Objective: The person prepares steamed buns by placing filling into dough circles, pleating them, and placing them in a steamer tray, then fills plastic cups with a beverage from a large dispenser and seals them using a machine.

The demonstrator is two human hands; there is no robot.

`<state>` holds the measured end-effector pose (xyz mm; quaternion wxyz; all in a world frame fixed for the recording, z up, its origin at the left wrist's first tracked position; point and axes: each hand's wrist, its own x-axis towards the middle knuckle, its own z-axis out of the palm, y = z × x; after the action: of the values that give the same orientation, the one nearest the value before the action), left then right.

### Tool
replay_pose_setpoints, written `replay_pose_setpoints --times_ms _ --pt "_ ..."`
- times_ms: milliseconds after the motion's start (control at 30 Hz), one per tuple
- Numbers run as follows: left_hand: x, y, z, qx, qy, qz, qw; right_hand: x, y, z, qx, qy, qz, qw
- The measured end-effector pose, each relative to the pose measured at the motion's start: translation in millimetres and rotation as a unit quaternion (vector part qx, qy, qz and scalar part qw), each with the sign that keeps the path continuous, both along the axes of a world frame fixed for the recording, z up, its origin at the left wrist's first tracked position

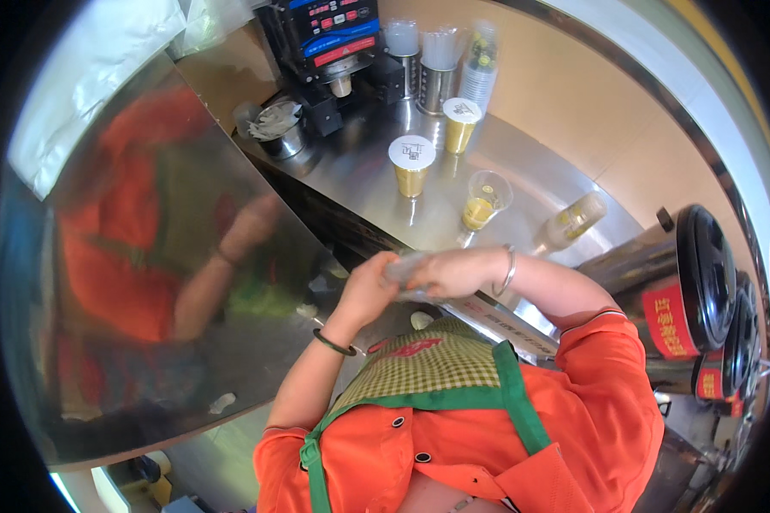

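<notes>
My left hand, below a dark bangle at the wrist, grips a blurred greyish, see-through thing. On the other side of it is my right hand, with a silver bangle at the wrist and its fingers closed around the same thing. Blur and fingers hide what it is. Past my hands, an uncovered clear plastic cup with yellow contents stands on the steel counter. Two yellow cups, one nearer and one farther back, bear white printed lids.
A cup-sealing machine stands at the back beside a steel pot of wrappers. Steel holders and stacked cups line the wall. Right are a clear cup and large black-lidded urns. A reflective steel panel fills the left.
</notes>
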<state>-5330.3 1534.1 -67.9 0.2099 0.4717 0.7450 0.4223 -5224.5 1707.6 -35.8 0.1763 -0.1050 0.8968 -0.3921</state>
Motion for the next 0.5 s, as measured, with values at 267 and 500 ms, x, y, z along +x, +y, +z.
replay_pose_setpoints --times_ms 267,500 --pt "-53.6 38.9 -52.3 0.049 0.028 0.15 0.987 -118.0 87.9 8.0 0.386 0.148 -0.281 0.866" --pt "-64.9 74.7 -36.3 -0.002 -0.328 0.232 0.916 -134.1 151.5 30.1 0.174 0.173 -0.345 0.906"
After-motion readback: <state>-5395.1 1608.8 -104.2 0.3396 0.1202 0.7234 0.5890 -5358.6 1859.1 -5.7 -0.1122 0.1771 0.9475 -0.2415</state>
